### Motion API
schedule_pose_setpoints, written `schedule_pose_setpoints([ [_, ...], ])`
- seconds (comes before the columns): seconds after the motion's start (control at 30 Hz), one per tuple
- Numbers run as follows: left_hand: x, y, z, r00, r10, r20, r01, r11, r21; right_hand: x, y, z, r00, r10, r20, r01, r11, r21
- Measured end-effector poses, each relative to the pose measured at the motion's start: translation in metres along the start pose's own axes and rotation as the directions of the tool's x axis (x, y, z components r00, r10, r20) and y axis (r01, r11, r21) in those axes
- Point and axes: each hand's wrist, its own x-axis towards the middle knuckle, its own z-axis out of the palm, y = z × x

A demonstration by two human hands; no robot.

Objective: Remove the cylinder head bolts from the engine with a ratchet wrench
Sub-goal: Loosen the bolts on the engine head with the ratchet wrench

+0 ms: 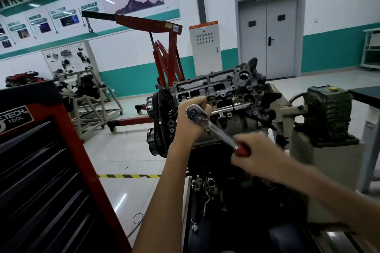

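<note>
1. The wrench (207,124) is up in front of the engine (226,92). Its round shiny head is at the left fingers. Its red grip is in the right fingers.
2. The left hand (190,127) is at the wrench head. Its fingers (200,101) are curled round behind the head and hold it tight.
3. The right hand (254,151) is blurry. Its fingers are wrapped round the red grip, lower than the left fingers and to their right.
4. A shiny bar (232,107) starts just past the left fingers and runs right, over the face of the engine. I cannot tell if it is joined to the wrench.
5. The engine is tilted and sits just behind both sets of fingers. Its face is full of holes.
6. A green gearbox (327,113) is to the right of the right fingers, well apart from them.
7. A red crane (164,53) stands far behind the left fingers.
8. A red and black tool chest (41,160) is to the left of the left fingers, well apart.
9. Yellow and black tape (127,176) lies on the floor, below the left fingers.
10. A grey door (269,37) is far back, above the right fingers.
</note>
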Motion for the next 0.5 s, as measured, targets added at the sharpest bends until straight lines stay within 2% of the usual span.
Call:
schedule_pose_setpoints([
  [0.07,0.001,0.003,0.0,1.0,-0.004,0.007,0.004,1.0,0.004,0.011,0.007,-0.039,0.982,-0.147,-0.122,0.097,0.934,-0.343],
  [0.13,0.002,0.006,0.004,1.0,-0.011,-0.01,0.011,1.0,0.021,0.023,0.006,-0.068,0.929,-0.279,-0.244,0.095,0.816,-0.571],
  [0.2,0.002,0.006,0.007,0.999,-0.032,-0.03,0.032,0.999,-0.003,0.027,0.003,-0.075,0.908,-0.295,-0.298,0.04,0.768,-0.639],
  [0.23,0.002,0.006,0.008,0.998,-0.044,-0.039,0.043,0.999,-0.014,0.024,0.002,-0.069,0.918,-0.264,-0.297,0.023,0.781,-0.624],
  [0.33,0.001,0.007,0.008,0.996,-0.058,-0.069,0.055,0.998,-0.035,0.001,0.001,-0.024,0.974,-0.073,-0.213,-0.03,0.894,-0.448],
  [0.4,0.0,0.009,0.013,0.995,-0.067,-0.068,0.063,0.996,-0.063,-0.013,-0.009,0.015,0.995,0.084,-0.056,-0.091,0.987,-0.135],
  [0.47,0.0,0.01,0.018,0.996,-0.086,-0.038,0.082,0.992,-0.099,-0.02,-0.023,0.049,0.994,0.082,0.065,-0.097,0.955,0.279],
  [0.5,0.0,0.01,0.019,0.996,-0.088,-0.031,0.085,0.992,-0.09,-0.021,-0.027,0.058,0.994,0.065,0.092,-0.097,0.909,0.405],
])
